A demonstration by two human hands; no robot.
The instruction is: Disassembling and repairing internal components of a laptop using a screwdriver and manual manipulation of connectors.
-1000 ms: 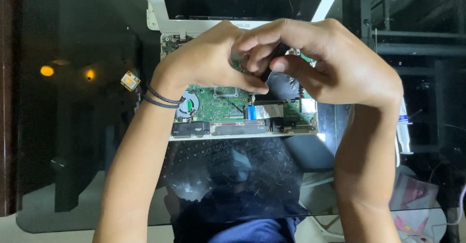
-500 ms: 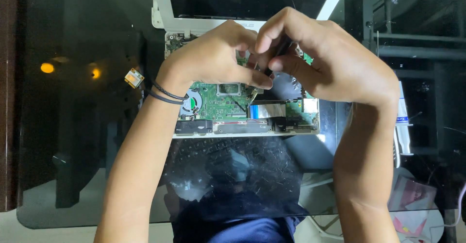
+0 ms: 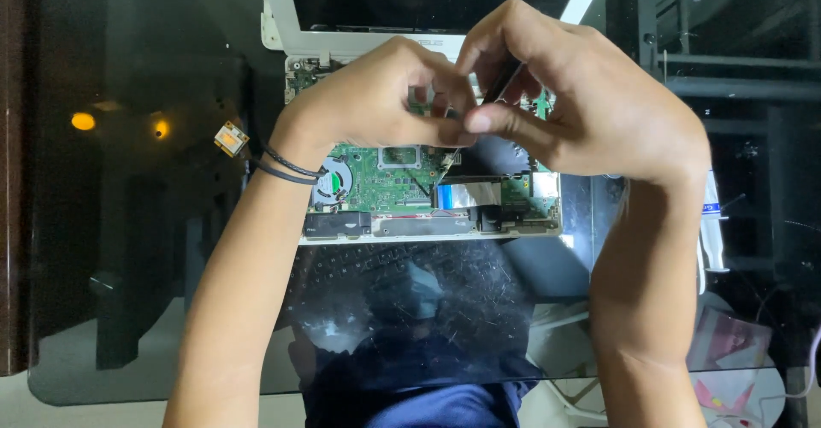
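Note:
An opened small white laptop (image 3: 282, 17) lies on a dark glass table, its green circuit board (image 3: 376, 180) bare, with a round fan and a flat ribbon cable (image 3: 469, 194). My right hand (image 3: 590, 103) grips a thin dark tool (image 3: 500, 82), tip angled down toward the board's middle. My left hand (image 3: 368, 99), dark bands on the wrist, is pinched close against the tool and the right fingers, above the board. What the left fingertips hold is hidden.
A small square yellow part (image 3: 231, 138) lies on the glass left of the laptop. The glass table (image 3: 128, 248) reflects two orange lights. A dark metal frame (image 3: 727, 86) stands at right; white and pink items (image 3: 735, 351) show below the glass at lower right.
Both hands have stayed over the board, shifting slightly up and right. The right hand's fingers have lifted so the dark tool shows more.

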